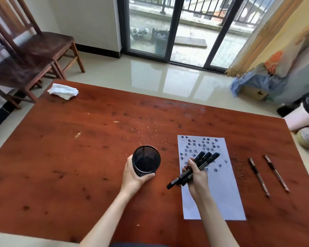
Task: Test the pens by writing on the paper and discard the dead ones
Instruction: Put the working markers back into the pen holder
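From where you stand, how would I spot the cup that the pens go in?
Start at the big reddish-brown wooden table and find the white sheet of paper covered in black writing. Just left of it stands a round black wire-mesh cup, held by the left hand. It is the only upright container there, and looks empty.

Glossy pale floor (150, 75), dark wooden chairs (34, 56) — daylight through glass doors (168, 27).

The only view is coming from a head-worn camera, looking forward and down from the near edge of the table (78, 131). It is sitting close above the table, and its wide angle is also reaching the balcony door (169, 29) beyond the far edge
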Demonstrator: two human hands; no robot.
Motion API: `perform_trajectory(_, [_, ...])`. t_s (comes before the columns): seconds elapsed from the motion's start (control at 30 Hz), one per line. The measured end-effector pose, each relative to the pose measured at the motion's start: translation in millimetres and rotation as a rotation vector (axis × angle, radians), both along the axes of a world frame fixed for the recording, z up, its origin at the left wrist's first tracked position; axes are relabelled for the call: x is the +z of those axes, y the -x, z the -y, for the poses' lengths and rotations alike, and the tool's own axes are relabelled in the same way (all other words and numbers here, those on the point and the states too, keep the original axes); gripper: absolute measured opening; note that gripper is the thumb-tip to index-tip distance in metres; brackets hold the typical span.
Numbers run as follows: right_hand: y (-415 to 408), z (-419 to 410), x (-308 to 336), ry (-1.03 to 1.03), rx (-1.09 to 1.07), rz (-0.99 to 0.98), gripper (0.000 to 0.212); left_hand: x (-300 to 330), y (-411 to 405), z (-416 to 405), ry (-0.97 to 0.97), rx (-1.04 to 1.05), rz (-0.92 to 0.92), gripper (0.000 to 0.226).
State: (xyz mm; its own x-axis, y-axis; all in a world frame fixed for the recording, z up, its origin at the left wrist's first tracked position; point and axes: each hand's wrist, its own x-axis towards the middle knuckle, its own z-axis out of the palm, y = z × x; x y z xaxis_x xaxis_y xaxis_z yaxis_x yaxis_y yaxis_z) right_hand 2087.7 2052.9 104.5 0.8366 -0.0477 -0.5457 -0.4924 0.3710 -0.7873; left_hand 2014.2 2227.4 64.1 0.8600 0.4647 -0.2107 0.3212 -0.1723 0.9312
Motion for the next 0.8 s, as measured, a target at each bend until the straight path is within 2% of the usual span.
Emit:
perform_trajectory(0.17, [11, 50, 15, 0.062, -0.047, 0.11, 0.017, -1, 29, 61, -0.009, -0.122, -0.022, 0.09])
perform_trajectory(0.27, [12, 64, 37, -0.043, -0.045, 0.222, 0.018, 2, 36, 79, -0.019, -0.103, -0.037, 0.092])
perform_trajectory(0.4, [8, 53, 66, -0.215, 0.116, 0.395, 0.019, 4, 40, 91, -0.011, -0.072, -0.07, 0.094])
perform_trajectory(0.47, [8, 36, 65, -0.208, 0.24, 0.429, 0.016, 4, 41, 93, -0.026, -0.069, -0.067, 0.092])
perform_trajectory(0.6, [13, 7, 41, -0.011, 0.487, 0.428, 0.009, 4, 41, 93, -0.045, -0.082, -0.082, 0.086])
perform_trajectory(0.67, [15, 4, 29, 0.154, 0.58, 0.507, 0.002, 3, 40, 92, -0.044, -0.085, -0.084, 0.087])
perform_trajectory(0.73, [15, 5, 20, 0.33, 0.658, 0.603, 0.006, 3, 40, 92, -0.024, -0.086, -0.086, 0.088])
perform_trajectory(0.8, [16, 8, 15, 0.394, 0.724, 0.605, 0.009, 4, 39, 92, 0.004, -0.08, -0.093, 0.09])
